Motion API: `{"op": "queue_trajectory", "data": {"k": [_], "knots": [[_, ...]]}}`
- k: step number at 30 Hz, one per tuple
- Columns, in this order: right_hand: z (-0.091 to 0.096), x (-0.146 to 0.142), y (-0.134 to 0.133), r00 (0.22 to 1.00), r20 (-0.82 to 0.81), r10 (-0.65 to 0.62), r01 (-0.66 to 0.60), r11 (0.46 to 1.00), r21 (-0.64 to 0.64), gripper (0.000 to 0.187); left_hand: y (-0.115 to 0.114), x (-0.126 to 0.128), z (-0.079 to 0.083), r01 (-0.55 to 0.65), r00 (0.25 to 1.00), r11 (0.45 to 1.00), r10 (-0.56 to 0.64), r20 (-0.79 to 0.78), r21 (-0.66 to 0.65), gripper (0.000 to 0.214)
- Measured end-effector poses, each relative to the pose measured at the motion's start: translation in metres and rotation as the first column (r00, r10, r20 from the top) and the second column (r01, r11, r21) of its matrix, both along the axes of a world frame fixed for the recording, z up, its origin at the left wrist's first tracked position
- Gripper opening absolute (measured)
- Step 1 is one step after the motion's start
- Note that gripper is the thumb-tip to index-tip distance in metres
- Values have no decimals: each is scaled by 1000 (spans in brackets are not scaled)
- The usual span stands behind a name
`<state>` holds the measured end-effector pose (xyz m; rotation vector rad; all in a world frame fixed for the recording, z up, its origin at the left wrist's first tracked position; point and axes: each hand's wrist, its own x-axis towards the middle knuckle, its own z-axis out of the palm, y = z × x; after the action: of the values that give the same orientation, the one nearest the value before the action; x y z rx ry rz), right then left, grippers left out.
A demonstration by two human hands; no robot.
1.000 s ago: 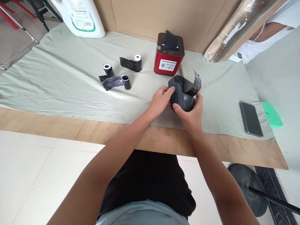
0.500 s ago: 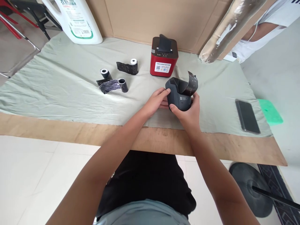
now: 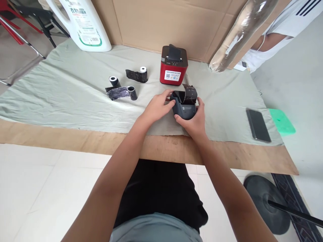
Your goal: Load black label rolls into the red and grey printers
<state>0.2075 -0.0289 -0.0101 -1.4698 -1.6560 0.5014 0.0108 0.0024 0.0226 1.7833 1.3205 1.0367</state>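
Observation:
Between my two hands is a small dark grey portable receipt printer point(image 3: 185, 111), held low over the near half of the cloth; I cannot tell whether it touches it. A curled black paper strip point(image 3: 190, 94) rises from its top. My right hand point(image 3: 194, 121) wraps its right and near side, with the thumb on the near face. My left hand point(image 3: 159, 105) grips its left side, thumb on the casing and fingers towards the far edge. Behind it stands a red receipt printer point(image 3: 174, 69) with a white label. Black paper rolls point(image 3: 132, 93) with unrolled tails lie to the left.
A grey-green cloth point(image 3: 75, 104) covers the wooden table point(image 3: 227, 151). A phone point(image 3: 258, 125) and a green plastic piece point(image 3: 281, 121) lie at right. A white detergent bottle point(image 3: 87, 30) and cardboard point(image 3: 164, 23) stand behind. Part of another person point(image 3: 270, 42) shows at back right.
The portable printer has moved slightly left and turned, with both hands following. My left fingers have shifted from beneath it to its left and far side. The camera view has shifted a little.

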Motion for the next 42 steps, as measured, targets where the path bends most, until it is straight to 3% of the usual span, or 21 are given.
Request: {"op": "queue_trajectory", "data": {"k": [8, 13, 17, 22, 26, 36, 42], "knots": [[-3, -8, -1, 994, 102, -34, 25, 996, 88, 113, 8, -2, -12, 41, 995, 999, -38, 88, -33, 53], [-1, -16, -5, 984, 166, -60, 47, 996, 81, 117, 17, -1, -19, 31, 989, 999, -32, 142, 8, 45], [-1, -23, -7, 981, 183, -63, 52, 997, 61, 120, 29, 1, -25, -99, 991, 993, 92, 98, 61, 30], [0, -28, -9, 983, 175, -60, 54, 998, 35, 118, 38, 1, -31, -247, 969, 967, 245, 37, 64, 35], [3, -28, -10, 987, 150, -53, 54, 999, -3, 104, 37, 1, -33, -253, 967, 966, 253, 0, 53, 34], [6, -14, 0, 997, -83, -10, 10, 1000, -5, 50, 31, 3, -31, -254, 964, 966, 257, -65, 46, 42], [3, -10, 6, 998, -70, -5, 4, 1000, -13, 35, 27, 2, -35, -238, 970, 971, 239, -48, 30, 47]]}}
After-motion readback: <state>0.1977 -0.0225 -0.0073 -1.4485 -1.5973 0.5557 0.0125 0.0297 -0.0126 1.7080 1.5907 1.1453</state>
